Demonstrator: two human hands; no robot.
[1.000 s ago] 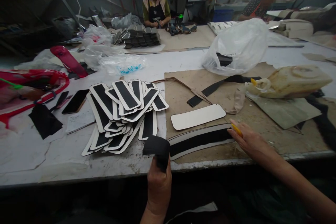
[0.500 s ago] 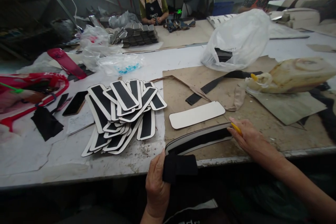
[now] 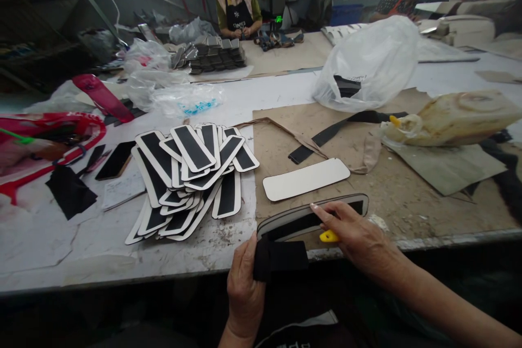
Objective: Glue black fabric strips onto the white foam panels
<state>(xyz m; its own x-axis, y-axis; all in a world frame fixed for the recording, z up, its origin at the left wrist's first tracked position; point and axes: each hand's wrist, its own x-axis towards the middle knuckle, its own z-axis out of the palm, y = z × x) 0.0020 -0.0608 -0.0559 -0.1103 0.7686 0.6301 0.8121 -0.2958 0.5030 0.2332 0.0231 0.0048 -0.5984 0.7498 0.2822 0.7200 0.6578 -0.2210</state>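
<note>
My left hand (image 3: 244, 285) is closed on the left end of a long, rounded panel (image 3: 290, 217) with a pale border and a black strip down its middle. A folded piece of black fabric (image 3: 287, 260) hangs at that same end, against my fingers. Over the panel's right half lies my right hand (image 3: 356, 231), its index finger touching the upper border. A small yellow tool (image 3: 328, 236) sticks out from under its curled fingers; the rest of the tool is hidden. Just beyond the panel, a plain white rounded piece (image 3: 305, 179) rests on the brown board (image 3: 402, 198).
Left of my hands is a heap of black-and-white panels (image 3: 193, 147). A phone (image 3: 116, 160) and a red bag (image 3: 87, 122) lie further left. A yellowish plastic jug (image 3: 460, 117) and a clear plastic bag (image 3: 375, 65) stand right. Two people (image 3: 240, 8) work across the table.
My right hand has moved left along the panel from its right end, taking the yellow tool with it. The panel's right end now shows. My left hand has hardly moved.
</note>
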